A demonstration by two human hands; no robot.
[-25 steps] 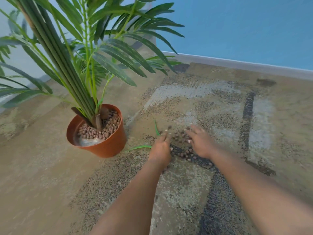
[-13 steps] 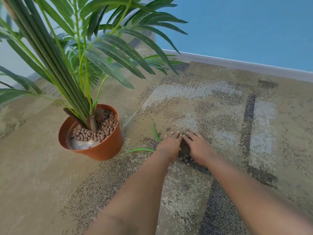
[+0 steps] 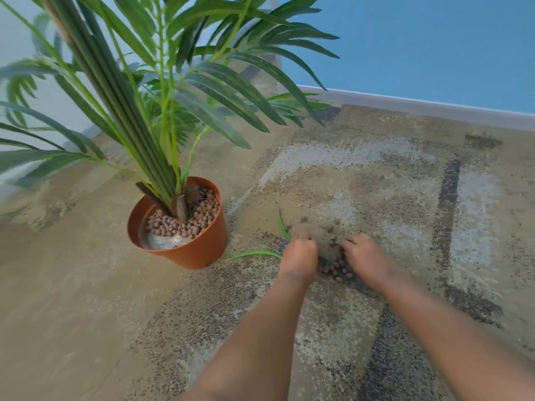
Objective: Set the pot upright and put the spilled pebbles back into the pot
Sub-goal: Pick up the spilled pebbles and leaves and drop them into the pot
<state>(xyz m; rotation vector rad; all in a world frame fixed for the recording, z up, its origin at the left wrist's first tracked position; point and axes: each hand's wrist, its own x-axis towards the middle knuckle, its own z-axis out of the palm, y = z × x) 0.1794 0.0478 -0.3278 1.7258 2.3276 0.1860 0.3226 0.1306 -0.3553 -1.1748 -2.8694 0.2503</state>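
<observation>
Terracotta pot (image 3: 185, 244): upright at left centre of the frame, partly filled, so this step looks done.
Pebbles (image 3: 333, 267): a small heap lies on the rug (image 3: 362, 183) at centre, still to collect.
Left hand (image 3: 298, 257): fingers curled down beside the heap; what it holds, I cannot tell.
Right hand (image 3: 366, 259): fingers curled at the heap; grasp unclear.
Room: bare rug between heap and pot; leaves (image 3: 202, 82) hang over the upper left.

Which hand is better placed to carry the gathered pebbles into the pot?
Probably the left hand. It lies on the carpet on the pot's side of the spilled pebbles, so its way to the upright pot is short and free. The right hand would have to cross over it.
</observation>
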